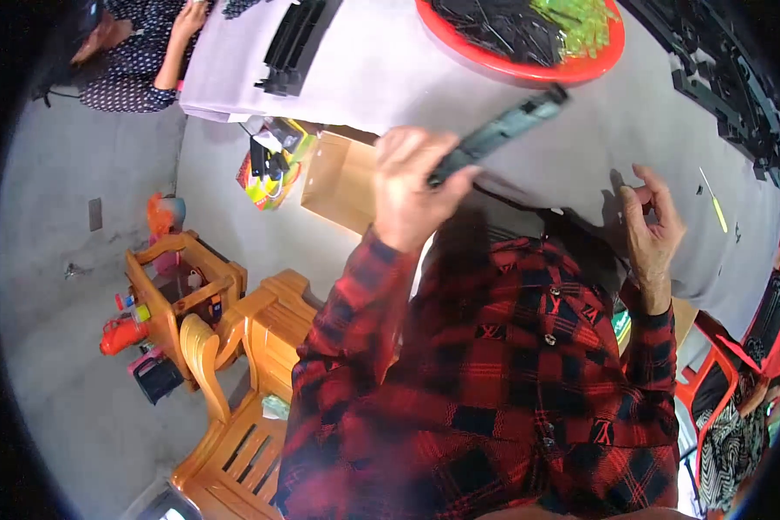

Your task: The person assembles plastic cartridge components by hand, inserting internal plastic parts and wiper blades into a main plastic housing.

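Observation:
My left hand (414,186) is closed around one end of a long, narrow black plastic part (507,130), held tilted above the near edge of the table. The part's far end, slightly blurred, points up and right toward a red basin (485,69). Many thin black pieces (503,30) and a heap of yellow-green pieces (581,26) fill that basin. My right hand (654,225) hovers at the table's near edge, fingers loosely curled and apart, with nothing visible in it. To its right lies a screwdriver (717,208) with a yellow handle.
Long black plastic parts (293,48) lie at the far left of the table (373,78), with more black parts (728,104) along the right. An open cardboard box (342,178) stands below the table edge. Wooden chairs (234,416) are lower left; another person (139,61) sits upper left.

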